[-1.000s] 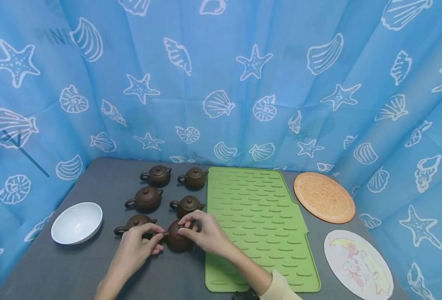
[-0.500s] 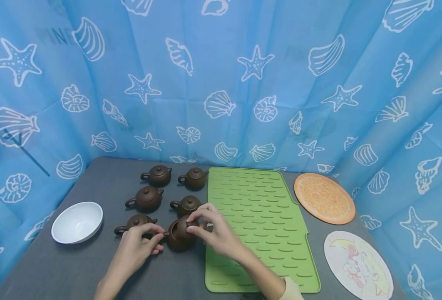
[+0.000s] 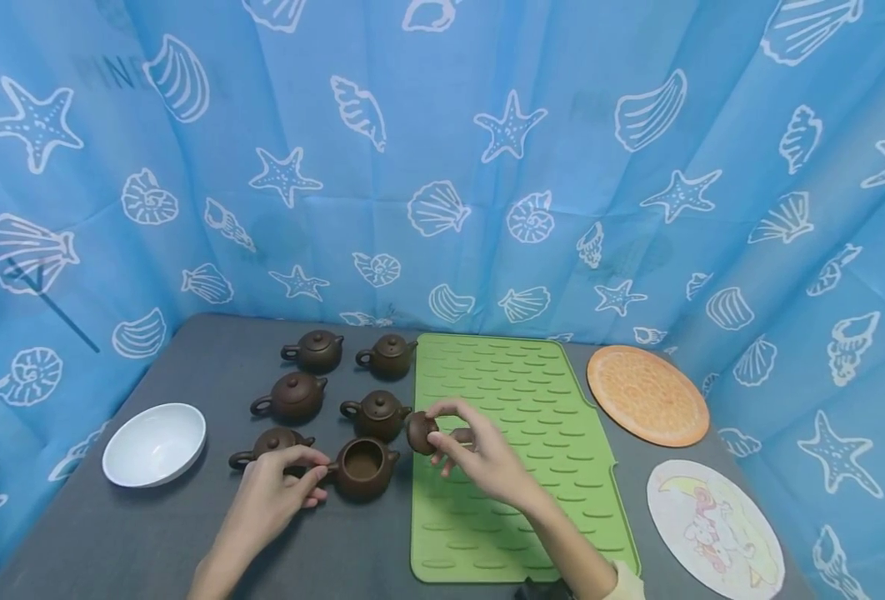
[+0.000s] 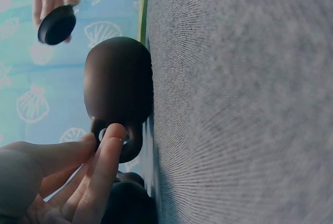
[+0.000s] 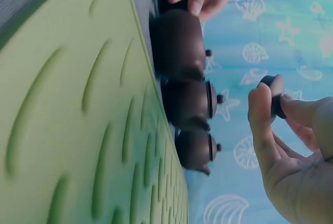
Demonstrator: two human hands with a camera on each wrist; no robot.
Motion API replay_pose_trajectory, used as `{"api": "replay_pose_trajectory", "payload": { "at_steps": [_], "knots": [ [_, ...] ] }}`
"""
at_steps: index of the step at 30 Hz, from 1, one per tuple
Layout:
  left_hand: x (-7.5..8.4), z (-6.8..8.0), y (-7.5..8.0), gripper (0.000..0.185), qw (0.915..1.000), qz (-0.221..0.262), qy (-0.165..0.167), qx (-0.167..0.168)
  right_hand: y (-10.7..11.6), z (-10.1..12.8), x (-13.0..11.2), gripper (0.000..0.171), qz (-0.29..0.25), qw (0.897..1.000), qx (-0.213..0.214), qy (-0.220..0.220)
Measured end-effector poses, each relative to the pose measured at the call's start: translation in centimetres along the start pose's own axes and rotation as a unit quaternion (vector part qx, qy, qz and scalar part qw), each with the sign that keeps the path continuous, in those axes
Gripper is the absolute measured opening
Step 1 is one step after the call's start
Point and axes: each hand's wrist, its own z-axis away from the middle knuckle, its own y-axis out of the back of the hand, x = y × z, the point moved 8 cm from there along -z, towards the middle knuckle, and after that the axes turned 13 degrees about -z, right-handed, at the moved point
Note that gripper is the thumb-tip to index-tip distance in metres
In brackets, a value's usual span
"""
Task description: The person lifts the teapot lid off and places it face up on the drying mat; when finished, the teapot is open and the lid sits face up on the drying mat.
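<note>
A brown teapot (image 3: 363, 472) with its top uncovered stands at the front of the right column of teapots. Its handle, on the left side, is pinched by my left hand (image 3: 273, 492), as the left wrist view also shows. Between the thumb and fingers of my right hand (image 3: 483, 454) is the round brown teapot lid (image 3: 421, 433), held up over the left edge of the green mat (image 3: 517, 517). In the right wrist view the lid (image 5: 274, 96) is tilted, apart from the pot. A lidded teapot (image 3: 277, 448) sits just behind my left hand.
Several more lidded teapots (image 3: 297, 397) stand behind in two columns. A white bowl (image 3: 154, 446) is at the left. Right of the mat lie an orange round mat (image 3: 648, 395) and a white round mat (image 3: 716, 529) with a drawing. A blue curtain (image 3: 442, 167) encloses the table.
My right hand has lifted the lid off the front teapot and carried it right, over the mat's edge. The pot's opening is now exposed. My left hand has stayed on the handle.
</note>
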Motion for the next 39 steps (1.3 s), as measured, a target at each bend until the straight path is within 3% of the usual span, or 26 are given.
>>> {"api": "replay_pose_trajectory", "payload": {
  "at_steps": [4,13,22,34,39],
  "knots": [
    [-0.1,0.0,0.2,0.014,1.0000,0.000,0.005,0.000,1.0,0.4,0.4,0.044,-0.026,1.000,-0.015,-0.004],
    [-0.2,-0.1,0.3,0.015,0.9999,0.003,0.013,-0.006,2.7,1.3,2.1,0.046,-0.111,0.992,-0.020,-0.059],
    [-0.1,-0.1,0.2,0.015,0.9998,0.003,0.013,-0.011,2.8,1.3,3.0,0.060,-0.033,0.997,-0.006,-0.064],
    [0.0,0.0,0.2,0.014,0.9999,-0.006,0.006,-0.006,2.1,1.1,5.2,0.058,-0.063,0.989,-0.037,-0.131],
    [0.1,0.1,0.2,0.014,1.0000,-0.005,-0.005,-0.004,2.3,0.8,5.9,0.058,-0.044,0.988,-0.039,-0.144]
  ]
}}
